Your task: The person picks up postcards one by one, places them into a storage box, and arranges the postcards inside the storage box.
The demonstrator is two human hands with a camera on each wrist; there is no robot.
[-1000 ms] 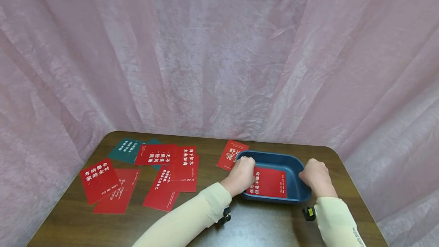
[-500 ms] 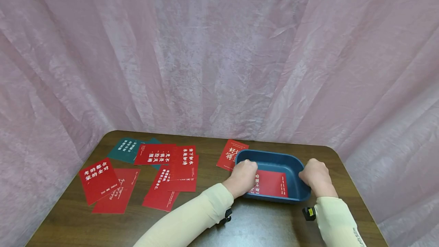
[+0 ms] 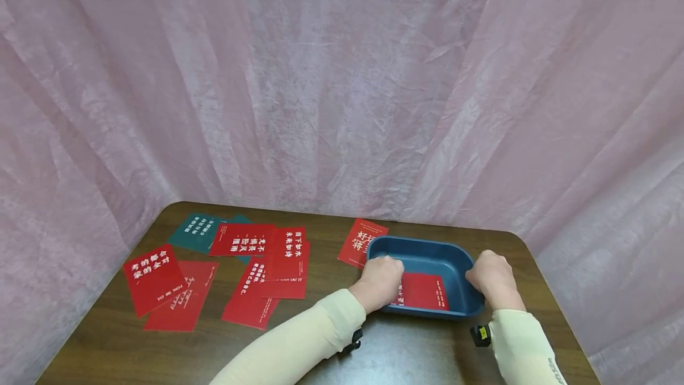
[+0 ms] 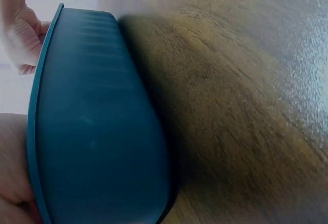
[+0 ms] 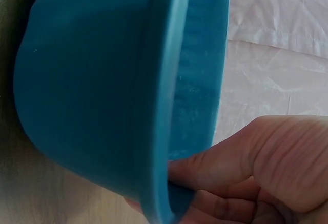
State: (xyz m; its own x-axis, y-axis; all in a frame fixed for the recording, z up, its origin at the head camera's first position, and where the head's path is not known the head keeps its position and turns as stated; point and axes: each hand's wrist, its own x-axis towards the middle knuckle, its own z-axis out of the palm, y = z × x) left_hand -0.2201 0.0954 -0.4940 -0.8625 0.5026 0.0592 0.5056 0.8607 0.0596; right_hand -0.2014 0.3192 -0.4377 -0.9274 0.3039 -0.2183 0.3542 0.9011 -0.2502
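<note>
A dark blue plastic basin (image 3: pixel 456 284) stands on the right half of the table. My right hand (image 3: pixel 494 281) pinches its right end; in the right wrist view, the thumb (image 5: pixel 205 171) lies inside the rim and fingers lie outside. My left hand (image 3: pixel 380 281) is over the basin's left part, fingers curled at the left edge of a red card (image 3: pixel 424 292) with white lettering. It appears to grip that card, though its fingertips are hidden. In the left wrist view, the basin's outer wall (image 4: pixel 97 116) hides most of the left hand (image 4: pixel 13 167).
Left of the basin lies a red card (image 3: pixel 359 243), partly behind its rim. Further left, several red cards (image 3: pixel 285 254) overlap with green cards (image 3: pixel 195 232). Two more red cards (image 3: pixel 155 278) lie near the table's left edge. A pink curtain (image 3: pixel 342 88) hangs behind the wooden table (image 3: pixel 123 349).
My left hand has shifted slightly right and toward me over the basin. The card's far edge inside sits nearer to me, and more of its lettering is covered. My right hand stays on the rim.
</note>
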